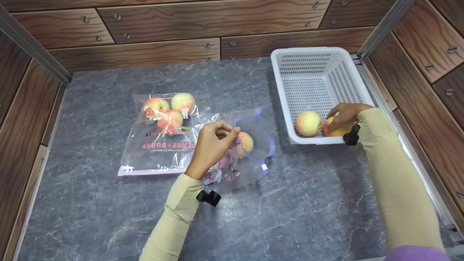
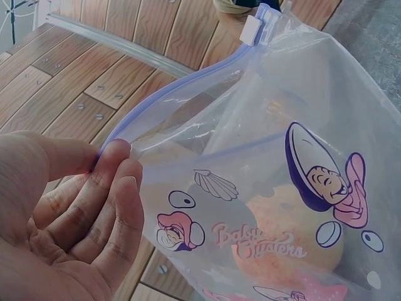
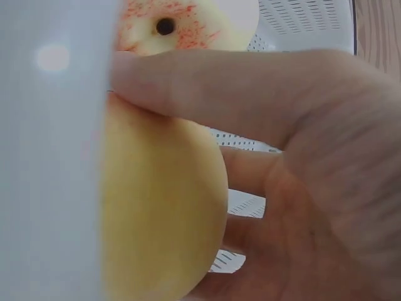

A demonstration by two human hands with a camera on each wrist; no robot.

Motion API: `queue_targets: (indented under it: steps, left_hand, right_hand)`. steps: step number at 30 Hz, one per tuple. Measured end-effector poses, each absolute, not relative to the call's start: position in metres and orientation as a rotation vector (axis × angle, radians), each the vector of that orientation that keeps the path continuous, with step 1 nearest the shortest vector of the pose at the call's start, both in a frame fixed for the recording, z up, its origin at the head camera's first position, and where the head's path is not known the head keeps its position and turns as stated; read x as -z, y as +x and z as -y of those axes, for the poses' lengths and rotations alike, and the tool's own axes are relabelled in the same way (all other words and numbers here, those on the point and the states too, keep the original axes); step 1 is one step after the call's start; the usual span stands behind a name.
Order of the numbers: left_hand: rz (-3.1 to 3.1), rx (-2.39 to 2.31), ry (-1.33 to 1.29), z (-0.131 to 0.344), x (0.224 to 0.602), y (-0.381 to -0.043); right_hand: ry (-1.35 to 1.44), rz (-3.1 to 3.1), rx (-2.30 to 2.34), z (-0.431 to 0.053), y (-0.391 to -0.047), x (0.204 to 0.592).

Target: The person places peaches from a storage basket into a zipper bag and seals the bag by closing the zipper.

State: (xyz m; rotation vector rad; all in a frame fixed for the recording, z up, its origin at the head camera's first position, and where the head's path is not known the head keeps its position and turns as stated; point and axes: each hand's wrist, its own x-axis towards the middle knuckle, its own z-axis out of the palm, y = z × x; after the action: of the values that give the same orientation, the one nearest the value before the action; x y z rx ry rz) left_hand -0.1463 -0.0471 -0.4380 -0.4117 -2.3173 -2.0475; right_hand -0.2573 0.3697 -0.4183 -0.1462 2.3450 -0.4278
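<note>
My left hand pinches the purple zip edge of a clear plastic zip bag between thumb and fingers, and the bag's mouth gapes. One red-and-yellow apple lies inside this bag, seen through its printed film in the left wrist view. Over at the basket, my right hand grips a yellow apple with a red blush, thumb on one side and fingers curled round the other. Beside it in the basket sits another apple. The basket wall hides part of the gripped apple in the right wrist view.
The white perforated basket stands at the back right of the grey marbled table. Left of my left hand lies a second clear zip bag with three apples in it. Wood-patterned walls enclose the table's back and sides.
</note>
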Motion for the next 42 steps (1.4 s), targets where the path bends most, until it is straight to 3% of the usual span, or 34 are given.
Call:
queue_targets:
  steps: [15,25,31,36,42]
  left_hand:
    - [2.337,2.055,-0.377,0.047,0.44,-0.146]
    - [2.325,2.09,-0.354,0.041,0.445,-0.147]
    - [2.322,2.107,-0.351,0.039,0.446,-0.146]
    - [2.304,2.123,-0.365,0.039,0.445,-0.146]
    - [2.287,2.123,-0.371,0.037,0.444,-0.145]
  right_hand:
    - [-0.04,-2.666,0.827,-0.378,-0.246,0.405]
    - [0.046,-2.728,1.268,-0.337,-0.233,0.389]
    - [0.074,-2.461,1.688,-0.311,-0.22,0.392]
    - [-0.017,-2.164,1.94,-0.285,-0.209,0.396]
    - [-0.165,-2.037,1.893,-0.252,-0.193,0.4]
